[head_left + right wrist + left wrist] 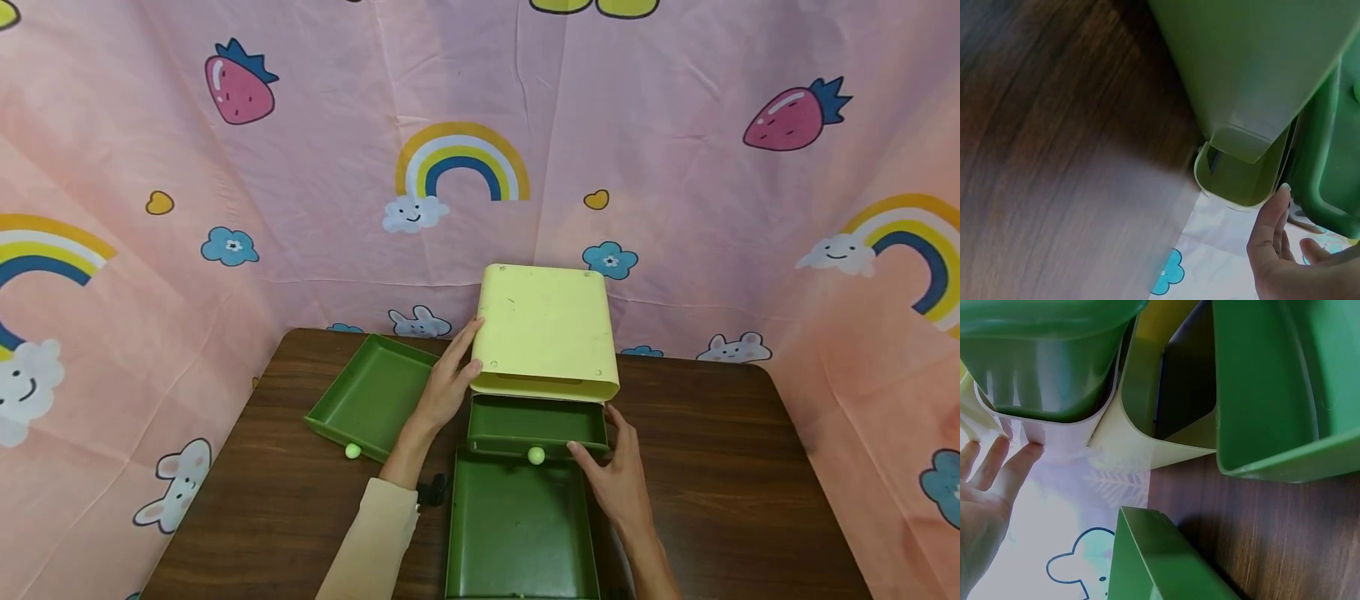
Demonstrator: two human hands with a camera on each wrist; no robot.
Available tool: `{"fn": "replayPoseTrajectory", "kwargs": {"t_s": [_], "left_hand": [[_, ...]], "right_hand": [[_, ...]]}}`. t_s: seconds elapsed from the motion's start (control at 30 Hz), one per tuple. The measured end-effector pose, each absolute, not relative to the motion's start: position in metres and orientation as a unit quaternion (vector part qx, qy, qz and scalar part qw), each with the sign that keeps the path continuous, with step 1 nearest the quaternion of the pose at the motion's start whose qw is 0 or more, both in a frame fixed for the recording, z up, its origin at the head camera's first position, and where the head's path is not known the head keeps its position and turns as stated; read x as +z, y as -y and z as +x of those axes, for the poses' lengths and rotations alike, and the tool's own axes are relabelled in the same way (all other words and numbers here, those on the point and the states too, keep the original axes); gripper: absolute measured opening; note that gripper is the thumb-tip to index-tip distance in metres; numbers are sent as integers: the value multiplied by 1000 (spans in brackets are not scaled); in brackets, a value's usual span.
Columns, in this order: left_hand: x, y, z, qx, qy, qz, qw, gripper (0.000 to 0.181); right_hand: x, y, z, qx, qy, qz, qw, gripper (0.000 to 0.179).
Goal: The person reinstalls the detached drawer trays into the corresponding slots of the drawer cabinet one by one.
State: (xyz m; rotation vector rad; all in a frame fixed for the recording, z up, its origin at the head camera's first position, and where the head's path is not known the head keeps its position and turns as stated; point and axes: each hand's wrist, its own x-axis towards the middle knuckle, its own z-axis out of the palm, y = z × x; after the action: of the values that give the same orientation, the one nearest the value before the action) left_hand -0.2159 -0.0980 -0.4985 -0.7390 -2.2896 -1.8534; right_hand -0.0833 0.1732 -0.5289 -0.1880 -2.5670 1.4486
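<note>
A stack of drawer casings stands at the back, with a yellow casing (543, 325) on top. Under it, a white casing (1066, 434) holds a partly pulled-out green drawer (502, 446) with a round light-green knob (536, 456). My left hand (450, 379) rests straight fingers along the stack's left side. In the left wrist view, those fingertips touch the white casing. My right hand (618, 467) has its thumb at the drawer's front right corner and its fingers extended along the right side. The right index fingertip (1284, 189) is right at the casing's edge.
Below, a larger green drawer (521, 525) sticks far out of the pale yellow bottom casing (1241, 178) toward me. Another green drawer (375, 392) lies on the brown table (720, 483) at the left. A printed pink cloth (322, 167) hangs behind.
</note>
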Motion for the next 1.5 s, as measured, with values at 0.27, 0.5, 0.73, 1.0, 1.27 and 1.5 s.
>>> {"fn": "replayPoseTrajectory", "kwargs": {"t_s": [0.27, 0.5, 0.73, 1.0, 1.27, 1.5], "left_hand": [[-497, 99, -214, -612, 750, -246, 51, 59], [-497, 98, -216, -605, 754, -250, 57, 60], [-497, 98, -218, -603, 753, -256, 60, 63], [-498, 99, -216, -605, 754, -251, 54, 66], [-495, 99, -215, -603, 757, -248, 42, 61], [-497, 99, -216, -606, 752, -255, 49, 64]], "right_hand": [[-529, -173, -89, 476, 873, -61, 91, 82], [-528, -173, -94, 471, 874, -52, 110, 80], [-529, -172, -97, 472, 873, -49, 109, 78], [-531, -172, -99, 472, 874, -47, 106, 76], [-532, -171, -101, 475, 870, -37, 129, 75], [-532, -168, -105, 475, 868, -50, 136, 74]]}}
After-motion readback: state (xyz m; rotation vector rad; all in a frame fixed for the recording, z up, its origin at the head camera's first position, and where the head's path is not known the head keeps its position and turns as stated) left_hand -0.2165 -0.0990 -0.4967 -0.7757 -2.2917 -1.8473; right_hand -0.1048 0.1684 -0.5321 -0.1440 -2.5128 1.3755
